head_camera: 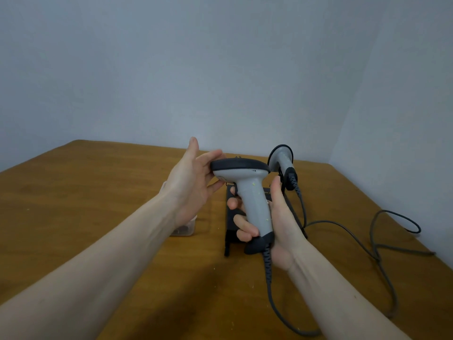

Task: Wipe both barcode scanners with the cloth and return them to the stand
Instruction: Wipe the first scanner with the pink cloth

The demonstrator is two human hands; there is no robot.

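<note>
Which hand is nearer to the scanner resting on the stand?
Right. The right hand, holding the other scanner's grip, is just before the docked scanner; the left hand is farther left.

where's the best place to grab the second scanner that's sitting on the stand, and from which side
Take the second scanner by its grey handle, just below the head. It sits upright on the black stand, with its cable trailing off the bottom toward the right, so the mid handle looks like the clearest part. Come from the right side, probably with the right hand once it has put down the held scanner.
</note>
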